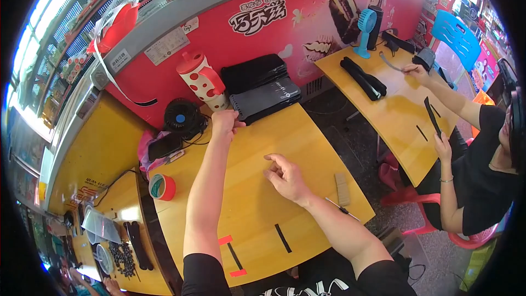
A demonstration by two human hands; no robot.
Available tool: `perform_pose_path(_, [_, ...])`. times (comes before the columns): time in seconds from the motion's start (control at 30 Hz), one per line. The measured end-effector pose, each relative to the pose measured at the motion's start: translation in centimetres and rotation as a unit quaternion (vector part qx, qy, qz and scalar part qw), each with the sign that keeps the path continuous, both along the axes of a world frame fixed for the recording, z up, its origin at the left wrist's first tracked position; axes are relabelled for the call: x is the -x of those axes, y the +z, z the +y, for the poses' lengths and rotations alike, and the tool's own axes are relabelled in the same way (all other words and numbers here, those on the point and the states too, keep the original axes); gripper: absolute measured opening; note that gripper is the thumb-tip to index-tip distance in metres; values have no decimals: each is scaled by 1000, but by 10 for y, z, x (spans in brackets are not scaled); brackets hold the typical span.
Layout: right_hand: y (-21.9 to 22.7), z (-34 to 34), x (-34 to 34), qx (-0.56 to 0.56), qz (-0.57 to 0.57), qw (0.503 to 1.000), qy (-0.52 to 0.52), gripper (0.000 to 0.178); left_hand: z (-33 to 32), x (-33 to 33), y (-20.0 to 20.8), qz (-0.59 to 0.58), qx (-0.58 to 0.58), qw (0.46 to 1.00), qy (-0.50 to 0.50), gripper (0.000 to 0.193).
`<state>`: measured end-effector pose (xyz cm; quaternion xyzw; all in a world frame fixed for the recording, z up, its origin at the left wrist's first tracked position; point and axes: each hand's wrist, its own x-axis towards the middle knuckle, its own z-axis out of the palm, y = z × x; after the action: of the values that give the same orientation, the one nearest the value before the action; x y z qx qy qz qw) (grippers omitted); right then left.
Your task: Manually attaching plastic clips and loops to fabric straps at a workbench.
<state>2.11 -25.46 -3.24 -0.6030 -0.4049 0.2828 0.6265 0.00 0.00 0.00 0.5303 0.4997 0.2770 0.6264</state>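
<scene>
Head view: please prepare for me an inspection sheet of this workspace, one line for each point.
Surface: yellow wooden table, with a black strip and a red-ended strip near its front edge.
Work things: dark grey stack, next to the left hand.
Clutter: spotted cup, black fan, phone, red container, tan block.
Hands: left hand by the stack's near corner, grip unclear; right hand over the table, fingers partly curled, nothing seen in it.
Cables: black cord beside the fan.
Surroundings: co-worker at a neighbouring table with a blue fan.
</scene>
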Motion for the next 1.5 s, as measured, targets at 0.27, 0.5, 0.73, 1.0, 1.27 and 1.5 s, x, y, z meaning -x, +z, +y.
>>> perform_pose_path(0.27, [2,-2,0,16,6,1000,-3,33,-8,3,10,59,-38,997,-43,17])
perform_pose_path(0.5, [-4,0,0,2,-29,1000,-8,34,-18,21,11,57,-5,998,-8,18])
perform_pose_path(0.73, [-16,6,0,7,-23,999,-24,31,-132,140,2,-4,-224,971,-88,10])
perform_pose_path(1.0, [-17,4,-12,-6,-11,1000,3,30,-184,381,38,314,-596,724,146,8])
perform_pose_path(1.27, [-27,9,-6,-35,-33,999,18,27,-140,554,-5,696,-208,644,240,59])
perform_pose_path(1.5, [-22,6,-7,-11,-64,998,6,24,-114,544,-24,701,-354,599,154,47])
